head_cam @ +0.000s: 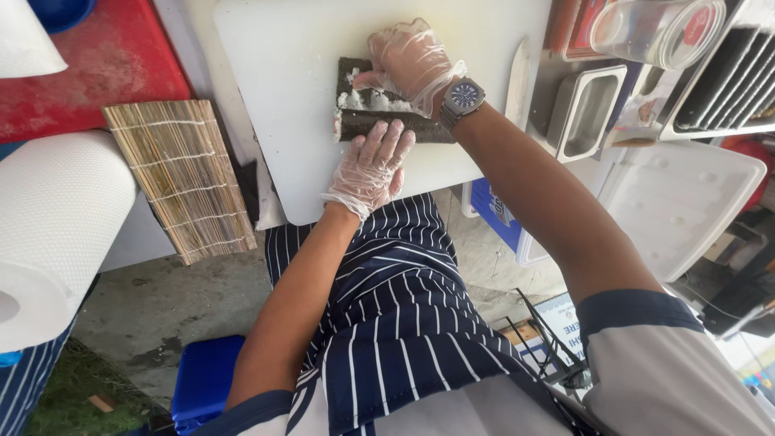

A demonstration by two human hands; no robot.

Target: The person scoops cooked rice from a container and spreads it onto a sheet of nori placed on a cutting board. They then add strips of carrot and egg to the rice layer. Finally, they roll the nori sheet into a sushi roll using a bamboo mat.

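Striped apron (395,323) nearest; on white board (274,97) my left hand (371,165), fingers flat, presses nori roll (387,123) approx. half rolled, right hand (408,60) open over rice-covered flap; bamboo mat (182,178) unused.

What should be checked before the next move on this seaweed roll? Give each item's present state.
1. Seaweed roll fully on the white cutting board: ok.
2. Left hand gloved and resting on the roll's near side: ok.
3. Right hand gloved, on the rice-covered sheet: ok.
4. Roll closed along its seam: not ok, sheet open behind it.
5. Bamboo mat under the roll: not ok, it lies aside, left of the board.
6. Filling centred inside: cannot tell.
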